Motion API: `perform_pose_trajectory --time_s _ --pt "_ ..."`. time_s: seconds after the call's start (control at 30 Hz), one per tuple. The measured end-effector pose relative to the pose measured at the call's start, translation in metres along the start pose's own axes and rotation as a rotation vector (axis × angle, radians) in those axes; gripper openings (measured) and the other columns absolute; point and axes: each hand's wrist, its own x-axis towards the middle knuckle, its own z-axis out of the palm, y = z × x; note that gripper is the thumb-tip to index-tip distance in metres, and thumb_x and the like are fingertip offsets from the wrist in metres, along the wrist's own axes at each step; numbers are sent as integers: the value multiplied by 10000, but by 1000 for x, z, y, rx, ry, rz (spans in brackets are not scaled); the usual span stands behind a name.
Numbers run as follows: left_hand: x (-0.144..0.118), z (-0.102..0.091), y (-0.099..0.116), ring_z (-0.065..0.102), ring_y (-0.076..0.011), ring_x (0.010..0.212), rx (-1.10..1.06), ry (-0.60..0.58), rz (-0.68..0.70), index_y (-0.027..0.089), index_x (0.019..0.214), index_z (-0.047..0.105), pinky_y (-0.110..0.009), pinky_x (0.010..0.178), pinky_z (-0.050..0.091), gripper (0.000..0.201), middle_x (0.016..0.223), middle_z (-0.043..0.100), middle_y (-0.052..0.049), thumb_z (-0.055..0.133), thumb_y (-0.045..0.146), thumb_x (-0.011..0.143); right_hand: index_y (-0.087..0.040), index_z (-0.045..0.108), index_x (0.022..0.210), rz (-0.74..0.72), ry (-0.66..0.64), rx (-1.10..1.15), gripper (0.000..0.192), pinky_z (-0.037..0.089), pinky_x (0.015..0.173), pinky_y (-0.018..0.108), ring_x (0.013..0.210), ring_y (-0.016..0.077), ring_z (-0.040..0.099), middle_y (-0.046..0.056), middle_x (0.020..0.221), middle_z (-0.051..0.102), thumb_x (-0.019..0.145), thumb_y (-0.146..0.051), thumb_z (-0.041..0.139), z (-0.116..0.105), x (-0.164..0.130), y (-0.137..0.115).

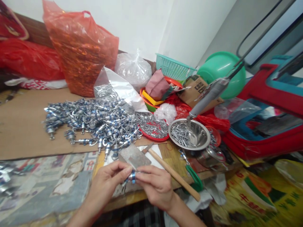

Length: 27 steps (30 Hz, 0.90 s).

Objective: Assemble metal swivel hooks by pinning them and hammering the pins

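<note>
My left hand (107,184) and my right hand (156,186) meet at the bottom centre, both pinching one small blue-and-silver metal fitting (132,177) between their fingertips. Just beyond them lies a hammer with a grey metal head (134,156) and a wooden handle (174,175). Further back, a big pile of the same blue-and-silver fittings (94,121) spreads over brown cardboard (21,126). A red plate of small silver parts (153,127) and a steel bowl of screws (189,135) stand to the right of the pile.
An electric screwdriver (209,96) hangs over the steel bowl. Orange plastic bag (80,47), clear bags (133,67), a teal basket (174,66), a green basin (221,71) and red-and-blue stools (267,119) crowd the back and right. Green-handled tool (194,176) lies by the hammer handle.
</note>
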Motion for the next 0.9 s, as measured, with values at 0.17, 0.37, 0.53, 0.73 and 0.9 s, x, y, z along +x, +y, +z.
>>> perform_pose_trajectory --time_s 0.17,0.37,0.53,0.73,0.9 --pt "-2 11 -5 600 -161 624 -211 81 -102 158 776 663 -268 626 498 261 642 656 -3 652 374 630 -221 709 851 216 11 67 183 523 624 255 690 160 626 61 784 675 703 -150 627 2 0 -5" --pt "-6 16 -9 630 -189 791 -292 143 -47 198 1216 440 -295 724 520 675 872 673 -33 685 348 605 -213 710 830 259 -131 5 141 503 642 229 700 139 617 41 784 667 721 -191 623 -9 11 -1" --pt "2 14 -17 642 -212 709 -279 101 -39 180 1300 298 -349 672 539 756 707 622 -9 640 368 652 -210 635 1020 339 -75 -518 279 400 920 304 1032 150 541 48 1078 620 830 -136 445 -39 69 74" --pt "7 14 -19 629 -186 622 -295 45 -61 196 1316 245 -278 563 510 776 650 596 17 630 366 664 -240 633 1028 448 -219 -654 341 403 887 319 1021 211 557 56 1122 605 718 -109 577 -42 116 160" --pt "4 16 -15 605 -173 575 -313 88 -61 212 1293 289 -269 531 494 759 612 588 26 647 357 641 -216 709 776 454 -215 -691 136 437 766 295 822 221 628 63 809 702 721 -177 591 -38 105 161"
